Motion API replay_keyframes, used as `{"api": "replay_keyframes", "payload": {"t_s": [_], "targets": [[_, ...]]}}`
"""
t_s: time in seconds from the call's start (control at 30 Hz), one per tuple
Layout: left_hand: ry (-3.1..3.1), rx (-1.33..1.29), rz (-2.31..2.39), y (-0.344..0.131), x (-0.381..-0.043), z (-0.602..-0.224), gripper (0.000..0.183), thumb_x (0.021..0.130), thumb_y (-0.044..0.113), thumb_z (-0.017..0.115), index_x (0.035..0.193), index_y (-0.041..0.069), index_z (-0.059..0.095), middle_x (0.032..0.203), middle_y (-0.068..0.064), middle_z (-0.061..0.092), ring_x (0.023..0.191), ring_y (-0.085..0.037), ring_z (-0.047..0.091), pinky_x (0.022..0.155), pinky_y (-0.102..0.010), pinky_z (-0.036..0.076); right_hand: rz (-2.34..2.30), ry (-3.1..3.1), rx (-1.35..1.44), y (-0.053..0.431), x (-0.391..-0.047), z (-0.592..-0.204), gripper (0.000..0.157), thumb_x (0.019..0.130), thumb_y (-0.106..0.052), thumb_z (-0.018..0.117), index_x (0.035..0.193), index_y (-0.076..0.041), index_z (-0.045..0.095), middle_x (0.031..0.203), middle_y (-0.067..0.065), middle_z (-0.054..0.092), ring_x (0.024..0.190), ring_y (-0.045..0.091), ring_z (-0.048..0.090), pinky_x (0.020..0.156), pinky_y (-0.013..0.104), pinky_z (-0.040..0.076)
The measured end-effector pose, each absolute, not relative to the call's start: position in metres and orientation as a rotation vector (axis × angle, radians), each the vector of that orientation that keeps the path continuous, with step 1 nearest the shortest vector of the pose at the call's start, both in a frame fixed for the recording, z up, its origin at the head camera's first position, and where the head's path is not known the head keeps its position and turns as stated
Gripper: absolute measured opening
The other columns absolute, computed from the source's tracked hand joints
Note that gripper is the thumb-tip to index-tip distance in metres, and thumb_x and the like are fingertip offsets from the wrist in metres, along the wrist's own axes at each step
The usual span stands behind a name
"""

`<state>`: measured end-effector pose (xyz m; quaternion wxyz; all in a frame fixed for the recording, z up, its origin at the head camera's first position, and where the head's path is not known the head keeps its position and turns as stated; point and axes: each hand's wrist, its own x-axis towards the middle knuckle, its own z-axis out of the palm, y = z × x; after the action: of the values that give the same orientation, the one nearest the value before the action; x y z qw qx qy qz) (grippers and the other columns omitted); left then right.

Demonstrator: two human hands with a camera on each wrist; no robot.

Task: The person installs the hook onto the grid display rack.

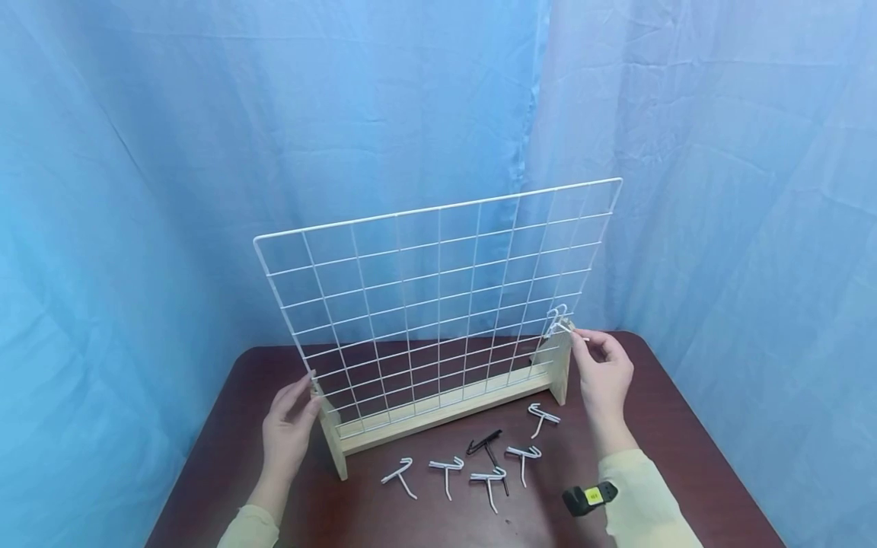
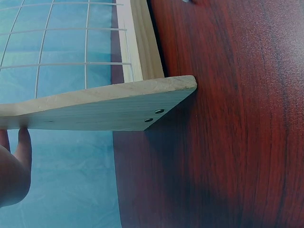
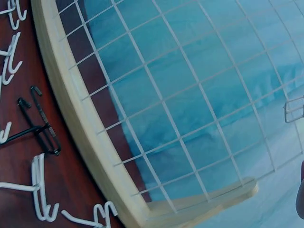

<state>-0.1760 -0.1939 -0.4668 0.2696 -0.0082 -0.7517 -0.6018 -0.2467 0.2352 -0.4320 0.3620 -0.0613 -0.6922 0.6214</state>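
Observation:
A white wire grid panel (image 1: 438, 289) stands upright in a pale wooden stand (image 1: 445, 407). My left hand (image 1: 286, 434) holds the upper end of the stand's left side board (image 2: 85, 114), with finger and thumb at its edges. On the right, my right hand (image 1: 604, 373) pinches the straight prong of a white grid hook (image 1: 560, 313) between thumb and index finger. The hook's bent end overlaps the grid's lower right part, near the top of the right side board. In the right wrist view only the hook's end (image 3: 293, 111) and a bit of finger show.
Several loose white hooks (image 1: 447, 466) and a black hook (image 1: 485, 441) lie on the dark reddish table (image 1: 370, 517) in front of the stand. Blue curtains (image 1: 411, 99) surround the table. A black band (image 1: 589, 498) with a yellow label is at my right sleeve.

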Motion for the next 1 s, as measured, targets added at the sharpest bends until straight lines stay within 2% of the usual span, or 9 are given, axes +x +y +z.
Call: {"api": "replay_keyframes", "payload": {"t_s": [0.2,0.4,0.57,0.7,0.83,1.0], "targets": [[-2.017,-0.023,-1.634,-0.194,-0.176,-0.467,0.038,0.086,-0.013,0.067,0.124,-0.010,0.060,0.110,-0.001,0.059,0.105,0.001,0.056,0.095,-0.025,0.052,1.608,-1.728,-0.102,0.229,-0.253,-0.413,0.018,0.087,-0.006,0.075,0.097,0.009,0.071,0.084,-0.009,0.068,0.074,0.005,0.063,0.063,0.012,0.053],[-2.009,-0.036,-1.645,-0.194,-0.176,-0.467,0.038,0.086,-0.014,0.066,0.124,-0.011,0.060,0.111,-0.004,0.059,0.105,0.000,0.056,0.095,-0.022,0.052,1.567,-1.729,-0.099,0.226,-0.259,-0.399,0.018,0.088,-0.005,0.074,0.098,0.010,0.071,0.081,-0.012,0.063,0.073,0.004,0.058,0.061,0.014,0.050],[-1.992,-0.039,-1.647,-0.194,-0.177,-0.468,0.038,0.085,-0.015,0.067,0.122,-0.012,0.060,0.109,-0.002,0.060,0.104,0.000,0.057,0.094,-0.028,0.053,1.537,-1.722,-0.086,0.216,-0.253,-0.378,0.019,0.088,-0.005,0.073,0.096,0.012,0.070,0.082,-0.014,0.063,0.081,0.005,0.055,0.069,0.017,0.046],[-1.988,-0.040,-1.651,-0.194,-0.177,-0.470,0.037,0.085,-0.015,0.067,0.122,-0.013,0.060,0.108,0.002,0.059,0.103,0.000,0.057,0.094,-0.026,0.053,1.527,-1.717,-0.073,0.210,-0.250,-0.367,0.018,0.088,-0.005,0.073,0.094,0.012,0.070,0.085,-0.013,0.065,0.088,0.005,0.056,0.079,0.020,0.044],[-1.998,-0.036,-1.650,-0.195,-0.177,-0.470,0.038,0.086,-0.014,0.067,0.123,-0.012,0.060,0.109,0.003,0.059,0.104,-0.001,0.057,0.094,-0.026,0.053,1.508,-1.718,-0.074,0.208,-0.253,-0.365,0.015,0.087,0.001,0.071,0.096,0.014,0.069,0.084,-0.015,0.064,0.090,0.004,0.056,0.081,0.021,0.045],[-2.012,-0.021,-1.644,-0.195,-0.177,-0.469,0.038,0.086,-0.013,0.067,0.123,-0.011,0.060,0.109,0.003,0.058,0.104,0.000,0.056,0.093,-0.020,0.052,1.477,-1.727,-0.075,0.207,-0.257,-0.364,0.014,0.087,0.001,0.071,0.095,0.013,0.070,0.084,-0.012,0.063,0.091,0.003,0.055,0.082,0.019,0.044]]}}
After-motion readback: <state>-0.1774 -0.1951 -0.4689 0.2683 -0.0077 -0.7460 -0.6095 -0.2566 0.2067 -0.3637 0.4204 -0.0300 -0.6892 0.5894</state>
